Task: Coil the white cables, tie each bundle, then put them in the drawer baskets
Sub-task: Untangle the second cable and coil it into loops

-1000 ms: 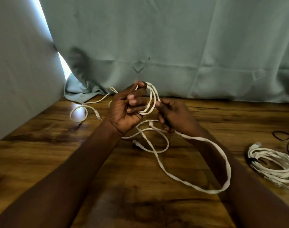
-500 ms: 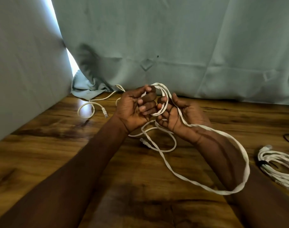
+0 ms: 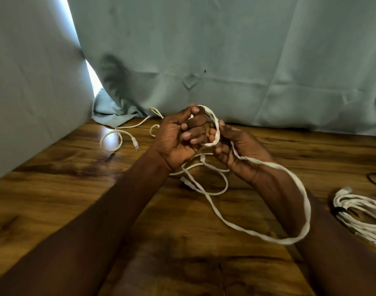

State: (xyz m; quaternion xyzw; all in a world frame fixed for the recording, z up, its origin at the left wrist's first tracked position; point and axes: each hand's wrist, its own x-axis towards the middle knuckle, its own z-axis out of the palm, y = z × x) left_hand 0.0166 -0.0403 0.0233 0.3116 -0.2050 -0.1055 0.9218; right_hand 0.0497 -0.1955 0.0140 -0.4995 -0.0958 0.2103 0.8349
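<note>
white cable [image 3: 266, 237] is gripped by left hand [image 3: 176, 138] and right hand [image 3: 239, 149], fingers curled | tied bundle [image 3: 362, 216] is cut by right worktop [image 3: 54, 189] edge

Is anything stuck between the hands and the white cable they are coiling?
No. Both the left hand and the right hand already hold the white cable directly, with nothing visible between.

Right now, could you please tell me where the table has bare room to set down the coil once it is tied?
The wood at near left, between the left forearm and the curtain, lies bare. So does the far right strip past the right hand. Crowded: loose cable under both hands, a cable end at far left, and the tied bundle at the right edge.
</note>
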